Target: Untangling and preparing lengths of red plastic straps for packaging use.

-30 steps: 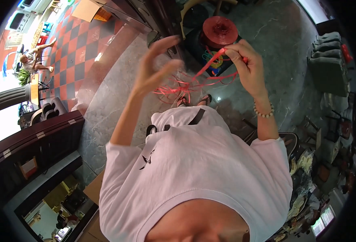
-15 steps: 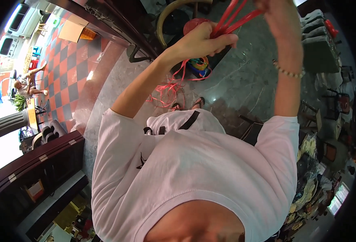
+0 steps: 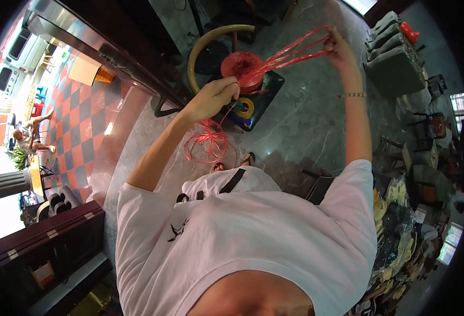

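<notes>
Thin strands of red plastic twine (image 3: 290, 60) stretch taut between my hands. My left hand (image 3: 213, 99) is closed around their near end, knuckles up. At the far right end, my right hand (image 3: 340, 50) is raised with its fingers closed on the looped strands. Behind the strands sits a red roll of twine (image 3: 233, 64) with a hollow centre, on the black seat (image 3: 266, 95) of a chair. Below my left hand, a loose tangle of the same twine (image 3: 209, 143) lies on the floor. Small coloured rings (image 3: 246, 108), perhaps tape rolls, rest on the seat.
The chair has a curved tan armrest (image 3: 196, 50). A dark door frame with a handle (image 3: 161, 108) stands left, opening onto a red and grey checkered floor (image 3: 79, 124) where a person sits. Grey stacked cushions (image 3: 390, 58) and piled wrapped goods (image 3: 397, 221) are at right.
My left hand has moved left and nearer to my body. The stretch of twine between my hands is longer, and my view has shifted so the roll shows more fully.
</notes>
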A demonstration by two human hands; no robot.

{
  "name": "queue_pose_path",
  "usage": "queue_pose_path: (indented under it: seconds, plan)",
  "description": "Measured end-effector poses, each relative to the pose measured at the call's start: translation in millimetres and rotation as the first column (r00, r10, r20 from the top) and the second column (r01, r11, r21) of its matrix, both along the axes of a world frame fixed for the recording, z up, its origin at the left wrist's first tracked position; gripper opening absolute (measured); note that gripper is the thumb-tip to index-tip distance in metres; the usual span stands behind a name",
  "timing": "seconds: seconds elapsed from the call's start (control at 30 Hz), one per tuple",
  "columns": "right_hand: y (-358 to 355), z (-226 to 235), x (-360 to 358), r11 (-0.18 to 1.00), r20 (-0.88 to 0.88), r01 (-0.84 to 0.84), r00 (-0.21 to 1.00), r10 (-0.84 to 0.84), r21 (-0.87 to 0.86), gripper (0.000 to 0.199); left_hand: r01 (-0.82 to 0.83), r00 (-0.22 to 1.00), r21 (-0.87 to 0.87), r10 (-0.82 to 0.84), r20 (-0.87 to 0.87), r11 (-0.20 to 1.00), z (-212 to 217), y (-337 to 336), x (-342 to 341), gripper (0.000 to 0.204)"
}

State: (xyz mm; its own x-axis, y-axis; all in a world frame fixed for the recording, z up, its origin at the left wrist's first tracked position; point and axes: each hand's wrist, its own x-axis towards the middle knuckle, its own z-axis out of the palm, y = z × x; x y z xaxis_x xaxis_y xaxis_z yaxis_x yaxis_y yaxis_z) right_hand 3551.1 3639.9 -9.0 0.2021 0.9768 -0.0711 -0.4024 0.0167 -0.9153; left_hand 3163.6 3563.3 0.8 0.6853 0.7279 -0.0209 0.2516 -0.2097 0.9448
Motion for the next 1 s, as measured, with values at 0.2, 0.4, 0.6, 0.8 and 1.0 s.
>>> queue_pose_path:
  seconds: [0.2, 0.4, 0.6, 0.8, 1.0]
  plan:
    - [-36, -39, -34, 0.939, -0.116, 0.196, 0.965, -0.237, -0.283, 0.043, -0.182, 0.983, -0.067, 0.181, -0.018, 0.981, 9, 14, 1, 0.022]
    - [-117, -101, -148, 0.920, 0.249, -0.334, 0.891, 0.378, -0.203, 0.048, -0.198, 0.970, 0.057, 0.188, 0.152, 0.978, 43, 30, 13, 0.025]
    - [-139, -196, -258, 0.930, 0.810, -0.251, 0.581, -0.077, 0.268, 0.040, -0.158, 0.953, 0.164, 0.106, 0.283, 0.974, 103, 18, 26, 0.020]
    - [-125, -212, -239, 0.861, 0.890, -0.504, 0.419, 0.177, 0.066, 0.019, -0.259, 0.955, 0.258, 0.207, 0.213, 0.931, 161, -16, 6, 0.022]
    - [-170, -272, -138, 0.991, 0.912, 0.067, 0.390, -0.130, 0.112, 0.024, -0.282, 0.901, 0.152, 0.206, 0.383, 0.947, 181, -22, -21, 0.027]
